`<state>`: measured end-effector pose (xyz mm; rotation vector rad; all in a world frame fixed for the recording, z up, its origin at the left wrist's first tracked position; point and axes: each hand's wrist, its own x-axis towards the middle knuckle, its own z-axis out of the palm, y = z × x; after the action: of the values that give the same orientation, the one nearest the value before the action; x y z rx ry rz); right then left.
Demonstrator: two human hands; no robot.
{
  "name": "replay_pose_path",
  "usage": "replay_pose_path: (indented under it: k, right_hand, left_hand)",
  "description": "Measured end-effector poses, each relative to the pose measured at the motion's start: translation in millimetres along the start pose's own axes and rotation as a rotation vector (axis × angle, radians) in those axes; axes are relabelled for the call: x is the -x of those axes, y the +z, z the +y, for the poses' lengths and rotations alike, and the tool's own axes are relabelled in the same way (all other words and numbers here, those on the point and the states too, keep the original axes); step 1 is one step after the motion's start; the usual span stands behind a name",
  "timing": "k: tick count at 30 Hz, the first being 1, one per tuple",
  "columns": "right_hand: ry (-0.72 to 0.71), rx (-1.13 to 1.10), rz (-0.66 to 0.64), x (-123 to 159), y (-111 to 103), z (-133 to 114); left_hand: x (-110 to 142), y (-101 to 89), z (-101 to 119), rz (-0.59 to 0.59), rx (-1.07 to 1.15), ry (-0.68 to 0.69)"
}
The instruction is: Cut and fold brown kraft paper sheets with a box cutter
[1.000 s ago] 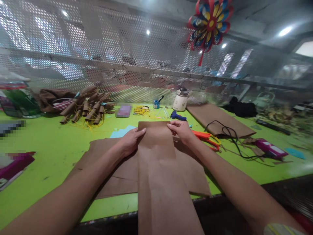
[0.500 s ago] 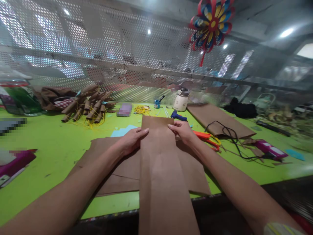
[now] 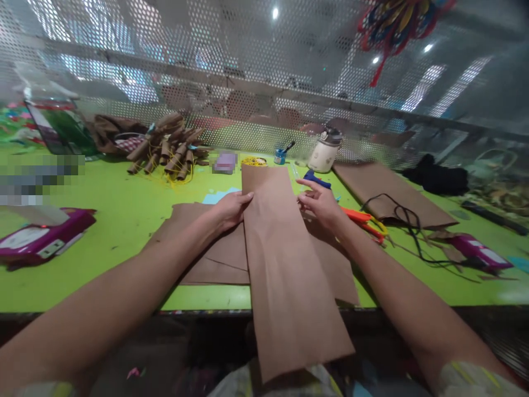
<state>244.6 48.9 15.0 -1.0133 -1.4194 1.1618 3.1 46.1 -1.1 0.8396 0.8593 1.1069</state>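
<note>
A long folded strip of brown kraft paper [image 3: 285, 248] slants from over the table down past its front edge toward my lap. My left hand [image 3: 231, 210] grips the strip's left edge near the top, thumb on the front and fingers behind. At the right edge, my right hand [image 3: 320, 203] has its index finger stretched out and its thumb off the paper's face; some fingertips are close to the edge, and whether they touch it I cannot tell. Beneath both hands lie larger brown paper sheets [image 3: 223, 259] on the green table [image 3: 124, 220].
Orange and yellow scissors [image 3: 363, 218] and a blue-handled tool [image 3: 316, 179] lie by my right hand. Behind are rolled brown paper pieces [image 3: 165, 151] with yellow string, a white bottle [image 3: 325, 151] and folded brown paper [image 3: 392, 193]. A black cord [image 3: 399, 215] lies rightward.
My right thumb has come off the paper's face and the index finger has stretched out. The strip's lower end now shows. My left hand keeps its grip; the view has shifted.
</note>
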Motion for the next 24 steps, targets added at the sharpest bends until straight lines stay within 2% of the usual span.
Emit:
replay_pose_path:
  k: [6,14,16,19,21,24]
  right_hand:
    - [0.012,0.070,-0.256,10,-6,-7]
    - [0.153,0.144,-0.403,16,-7,-11]
    - [0.167,0.152,-0.391,16,-4,-9]
    - [0.144,0.128,-0.301,15,2,-8]
    - [0.134,0.123,-0.235,15,5,-8]
    - [0.121,0.115,-0.190,15,10,-8]
  left_hand:
    - [-2,0.4,0,0.057,0.036,0.049]
    - [-6,-0.3,3,0.153,0.075,0.174]
    - [-6,-0.1,3,0.151,0.080,0.192]
    - [-5,-0.7,6,0.151,0.101,0.218]
    - [-2,-1.0,8,0.137,0.115,0.195]
    - [6,-0.8,10,0.043,0.084,0.115]
